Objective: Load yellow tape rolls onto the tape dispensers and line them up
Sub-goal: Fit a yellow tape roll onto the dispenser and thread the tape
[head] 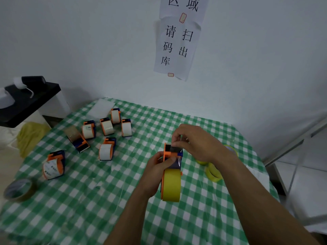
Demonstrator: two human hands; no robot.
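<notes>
An orange and blue tape dispenser [170, 152] with a yellow tape roll [171, 184] on it is held above the green checked table [88, 200]. My left hand [155, 172] grips the dispenser's left side. My right hand [192, 142] pinches the tape end at the dispenser's top. Loose yellow tape rolls [213, 172] lie on the table behind my right forearm, partly hidden. Several dispensers with white rolls [106, 151] stand scattered at the back left.
A brown tape roll [18, 190] lies at the table's left edge. A dispenser with a printed white roll [54, 165] stands near it. A black shelf [26, 101] is at the far left, and a white wall with paper signs [177, 45] behind.
</notes>
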